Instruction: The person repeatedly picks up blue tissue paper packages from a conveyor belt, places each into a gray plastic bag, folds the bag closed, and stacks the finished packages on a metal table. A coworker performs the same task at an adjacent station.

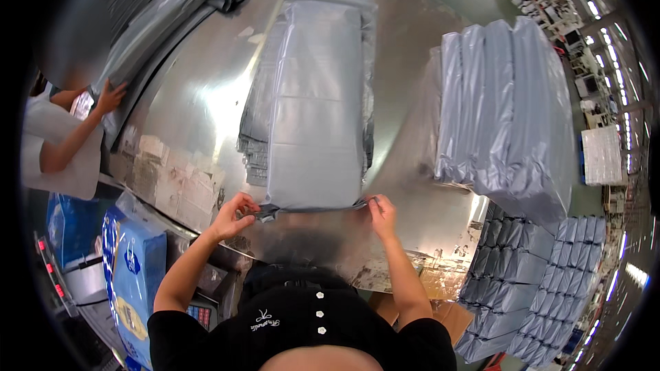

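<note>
A long grey plastic bag [316,110], filled and flat, lies lengthwise in front of me on top of a stack of flat grey bags [254,154]. At its near left corner, my left hand [236,217] has its thumb and fingertips around the dark folded edge, the other fingers loosely curled. My right hand [382,216] pinches the same edge at the near right corner. Between the two hands the edge runs almost straight across. What lies inside the bag is hidden.
The metal table [405,223] has worn tape patches. Upright grey packages [505,103] stand on the right, with further grey bundles [529,261] below. At left, a co-worker's hand [110,98] touches grey bags [155,20]. A blue package [134,268] stands at near left.
</note>
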`<state>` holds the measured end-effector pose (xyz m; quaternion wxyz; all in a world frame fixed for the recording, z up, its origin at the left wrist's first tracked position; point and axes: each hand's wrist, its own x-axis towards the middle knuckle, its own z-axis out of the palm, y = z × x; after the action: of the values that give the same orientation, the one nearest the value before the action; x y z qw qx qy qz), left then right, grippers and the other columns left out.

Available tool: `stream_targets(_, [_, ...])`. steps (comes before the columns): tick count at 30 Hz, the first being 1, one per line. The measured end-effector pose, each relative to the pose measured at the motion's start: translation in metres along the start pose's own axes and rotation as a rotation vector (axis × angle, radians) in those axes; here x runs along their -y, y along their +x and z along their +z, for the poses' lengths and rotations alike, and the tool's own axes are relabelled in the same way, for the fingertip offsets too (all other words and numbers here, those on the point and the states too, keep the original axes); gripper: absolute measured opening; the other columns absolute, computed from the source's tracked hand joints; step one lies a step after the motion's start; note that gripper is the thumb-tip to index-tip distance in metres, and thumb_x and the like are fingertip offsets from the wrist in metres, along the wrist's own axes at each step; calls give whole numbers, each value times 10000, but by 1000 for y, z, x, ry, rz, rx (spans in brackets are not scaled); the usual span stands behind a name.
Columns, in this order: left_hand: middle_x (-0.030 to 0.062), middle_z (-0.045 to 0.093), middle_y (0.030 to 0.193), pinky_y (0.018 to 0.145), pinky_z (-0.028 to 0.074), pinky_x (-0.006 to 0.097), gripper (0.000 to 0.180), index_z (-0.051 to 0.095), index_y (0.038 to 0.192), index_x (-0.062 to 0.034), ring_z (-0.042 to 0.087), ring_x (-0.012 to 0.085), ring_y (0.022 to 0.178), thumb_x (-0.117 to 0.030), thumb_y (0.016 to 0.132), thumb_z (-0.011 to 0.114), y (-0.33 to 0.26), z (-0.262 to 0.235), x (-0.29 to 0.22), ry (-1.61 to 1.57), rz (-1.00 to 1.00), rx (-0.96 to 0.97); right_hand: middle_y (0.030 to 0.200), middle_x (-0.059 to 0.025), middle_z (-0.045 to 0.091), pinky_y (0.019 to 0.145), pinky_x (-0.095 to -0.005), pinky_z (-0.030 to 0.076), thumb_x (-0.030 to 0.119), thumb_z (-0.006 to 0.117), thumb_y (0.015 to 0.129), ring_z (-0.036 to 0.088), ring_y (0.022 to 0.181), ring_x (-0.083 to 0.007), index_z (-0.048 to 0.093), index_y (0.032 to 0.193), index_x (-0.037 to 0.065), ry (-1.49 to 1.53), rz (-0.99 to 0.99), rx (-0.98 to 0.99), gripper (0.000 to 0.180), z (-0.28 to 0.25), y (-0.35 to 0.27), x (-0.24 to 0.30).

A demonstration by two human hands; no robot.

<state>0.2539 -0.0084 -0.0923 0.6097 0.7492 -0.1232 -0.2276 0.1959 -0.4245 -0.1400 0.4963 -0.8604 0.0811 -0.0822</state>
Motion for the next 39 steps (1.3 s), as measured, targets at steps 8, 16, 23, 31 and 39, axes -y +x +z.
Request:
stream_targets(8, [100,630,1038,777,490,407,249,585,1120,-102,588,318,895,-100,877,532,4,15,-21,609,6,151,931,-63,678,747,-336,487,98,638,803,601,865,-250,648,862,21,-259,-312,189,98,-24,-6,13])
stream_targets(16, [120,648,893,724,489,392,258,604,1051,-42,615,312,869,-105,801,588,32,26,-2,454,-104,331,1050,-30,653,728,-345,488,107,667,763,584,897,-230,610,831,46,-492,-629,422,108,-40,-14,43])
stream_targets(23, [124,615,805,665,478,376,149,590,907,-18,606,304,747,-66,768,611,21,17,4,466,25,251,1071,-42,641,701,-360,485,80,661,753,578,851,-247,590,854,40,-505,-659,366,129,-44,-26,38])
stream_targets(31, [28,536,774,567,420,255,70,538,908,-46,531,89,627,-29,863,589,-33,16,15,163,-5,-161,1016,-47,657,719,-353,494,74,639,756,594,851,-245,618,896,53,-496,-556,225,142,-47,-31,25])
stream_targets(39, [-27,479,763,568,371,207,27,496,960,-55,443,56,643,-65,943,515,-18,39,37,-257,-15,-339,802,-94,656,631,-353,500,142,591,894,617,638,-255,641,942,88,-243,-178,-20,88,-23,-34,15])
